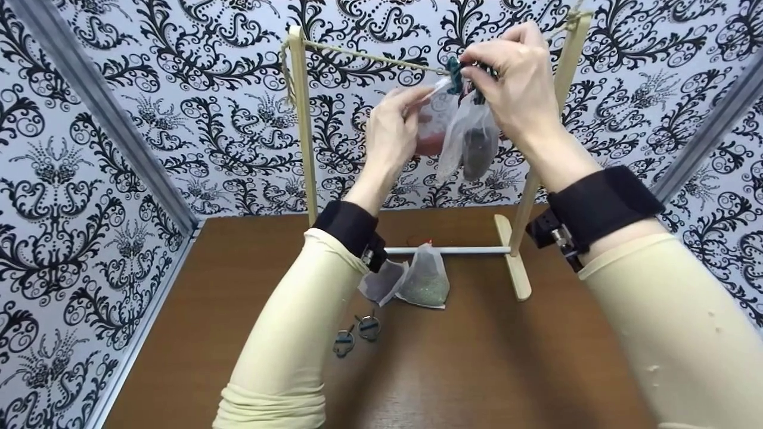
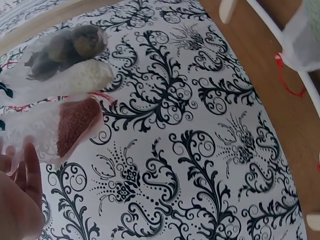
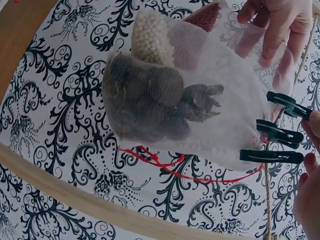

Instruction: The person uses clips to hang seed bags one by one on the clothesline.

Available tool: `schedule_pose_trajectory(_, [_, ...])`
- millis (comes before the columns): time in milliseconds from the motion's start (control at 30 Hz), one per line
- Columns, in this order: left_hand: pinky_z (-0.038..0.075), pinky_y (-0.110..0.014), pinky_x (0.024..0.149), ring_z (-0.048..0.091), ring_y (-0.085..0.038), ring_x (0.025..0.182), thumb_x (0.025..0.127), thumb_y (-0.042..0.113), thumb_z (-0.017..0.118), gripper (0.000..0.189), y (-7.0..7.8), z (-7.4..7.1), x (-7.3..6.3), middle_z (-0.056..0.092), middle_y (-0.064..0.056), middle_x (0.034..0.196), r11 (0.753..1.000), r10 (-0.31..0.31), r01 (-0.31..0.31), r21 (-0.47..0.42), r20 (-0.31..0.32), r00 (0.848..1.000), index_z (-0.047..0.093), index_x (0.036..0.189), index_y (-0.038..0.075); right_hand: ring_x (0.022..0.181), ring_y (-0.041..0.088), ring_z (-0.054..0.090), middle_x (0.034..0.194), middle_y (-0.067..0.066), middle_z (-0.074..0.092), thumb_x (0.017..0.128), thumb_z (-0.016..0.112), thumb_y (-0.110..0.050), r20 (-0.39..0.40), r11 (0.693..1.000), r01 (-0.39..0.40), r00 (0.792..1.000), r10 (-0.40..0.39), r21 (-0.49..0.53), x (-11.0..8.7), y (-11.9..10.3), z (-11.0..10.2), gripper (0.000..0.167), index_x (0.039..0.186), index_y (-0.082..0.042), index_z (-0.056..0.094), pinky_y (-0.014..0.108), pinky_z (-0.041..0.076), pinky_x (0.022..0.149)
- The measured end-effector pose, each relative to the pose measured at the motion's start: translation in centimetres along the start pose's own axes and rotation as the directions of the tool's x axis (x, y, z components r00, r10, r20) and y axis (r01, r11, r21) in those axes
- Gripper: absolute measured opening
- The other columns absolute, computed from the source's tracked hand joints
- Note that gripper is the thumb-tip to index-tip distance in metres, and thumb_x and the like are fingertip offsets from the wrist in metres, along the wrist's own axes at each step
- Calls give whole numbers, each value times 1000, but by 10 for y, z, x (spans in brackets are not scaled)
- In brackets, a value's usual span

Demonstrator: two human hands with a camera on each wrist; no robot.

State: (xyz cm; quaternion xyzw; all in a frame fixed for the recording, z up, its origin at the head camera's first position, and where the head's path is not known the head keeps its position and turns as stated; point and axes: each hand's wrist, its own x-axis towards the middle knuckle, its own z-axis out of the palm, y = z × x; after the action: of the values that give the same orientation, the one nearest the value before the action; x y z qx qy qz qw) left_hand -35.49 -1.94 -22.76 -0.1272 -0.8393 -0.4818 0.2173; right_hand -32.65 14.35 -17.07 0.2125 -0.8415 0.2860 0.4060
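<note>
Pinching a mesh bag of reddish bits (image 2: pixel 77 125), the left hand (image 1: pixel 391 128) holds it at a rope (image 1: pixel 375 57), where the right hand (image 1: pixel 520 80) grips a dark green clip (image 3: pixel 287 104).

**Bright room, soft shadows**

From where I stand, even, pale light covers the wall (image 1: pixel 238 119) and seems to fall from above. Soft-edged shadows darken the table (image 1: pixel 250 286), and a faint sheen lifts its near edge. The wrist views look duller and greyer. The left one is hazy, its bags (image 2: pixel 77 127) slightly blurred; the right shows the clips (image 3: pixel 270 156) more crisply, though the post (image 3: pixel 100 204) bows with lens distortion.
</note>
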Motion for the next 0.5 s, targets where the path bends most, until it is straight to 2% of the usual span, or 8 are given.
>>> schedule_pose_trajectory(133, [55,-19,81,69,-5,94,101,13,53,31,1,0,0,66,3,122,994,-43,47,-102,38,998,69,125,28,97,8,40,108,4,78,87,72,-26,57,1000,4,998,-3,-11,-1,2,-1,21,104,-14,76,31,32,97])
schedule_pose_trajectory(267, [56,-19,80,69,-6,98,101,9,53,32,-2,-2,-1,66,2,126,983,-64,72,-168,52,997,68,125,25,111,22,44,127,5,71,87,74,-27,156,999,14,988,-6,-49,-3,6,-3,34,118,-13,70,38,28,104])
schedule_pose_trajectory(367, [56,-21,77,68,-6,98,100,8,56,31,-5,-3,-2,68,3,125,988,-64,72,-139,56,996,66,124,24,123,30,40,135,10,64,89,73,-25,192,996,45,981,-29,-80,-6,9,-3,40,126,-10,66,44,25,108])
schedule_pose_trajectory(500, [54,-20,78,68,-5,96,98,14,61,28,-11,-2,-5,71,4,121,998,-23,27,-58,65,998,65,124,22,130,33,36,137,14,57,91,71,-23,162,991,83,985,-65,-109,-14,14,3,42,130,-9,63,46,24,112])
